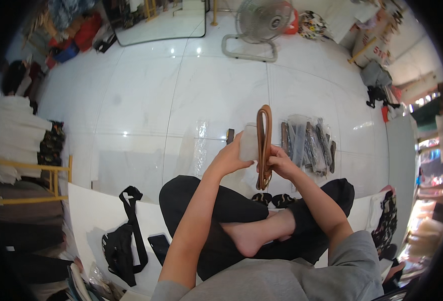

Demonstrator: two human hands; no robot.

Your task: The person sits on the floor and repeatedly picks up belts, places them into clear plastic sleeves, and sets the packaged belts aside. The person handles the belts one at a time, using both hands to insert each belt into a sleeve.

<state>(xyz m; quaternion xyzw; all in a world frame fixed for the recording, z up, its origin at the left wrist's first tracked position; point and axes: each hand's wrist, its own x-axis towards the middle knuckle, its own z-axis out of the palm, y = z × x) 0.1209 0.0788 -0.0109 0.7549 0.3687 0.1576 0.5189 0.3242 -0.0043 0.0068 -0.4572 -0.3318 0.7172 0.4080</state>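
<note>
In front of my crossed legs, my right hand [280, 161] grips a folded tan leather belt [264, 146] low on its side, the belt standing upright in a long loop. My left hand [229, 156] holds a pale, translucent flat piece [248, 143], perhaps a plastic sleeve, right beside the belt. Just beyond my left fingers a small dark and yellow object [230, 136] shows near the floor. Several belts in clear plastic sleeves [308, 145] lie side by side on the tiles to the right of my hands.
A black waist bag [120, 248] and a smartphone [159, 246] lie on the white bench at my left. Dark patterned shoes [262, 198] are below my hands. A floor fan [264, 22] and a mirror [161, 22] stand farther off. A yellow metal rack [29, 165] is at left.
</note>
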